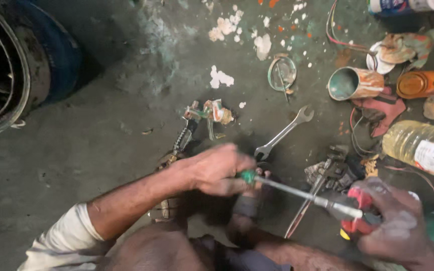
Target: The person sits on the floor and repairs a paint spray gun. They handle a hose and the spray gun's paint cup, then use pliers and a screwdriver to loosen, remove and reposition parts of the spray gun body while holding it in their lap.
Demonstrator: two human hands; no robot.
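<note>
Near centre, above the grimy floor (101, 140): left hand (217, 168) clenched on green part (247, 176), right hand (393, 221) grasping red-handled screwdriver (317, 199); stiff, light, likely oily, best held by its handle.

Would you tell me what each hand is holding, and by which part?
The right hand grips a screwdriver by its red handle. The left hand closes around its green tip end, on something hidden underneath.

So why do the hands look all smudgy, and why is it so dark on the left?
Head view: the left hand and right hand are motion-blurred, while the spanner on the floor looks sharper; light falls mid-floor, so the tyre at the left edge sits in shadow.
</note>
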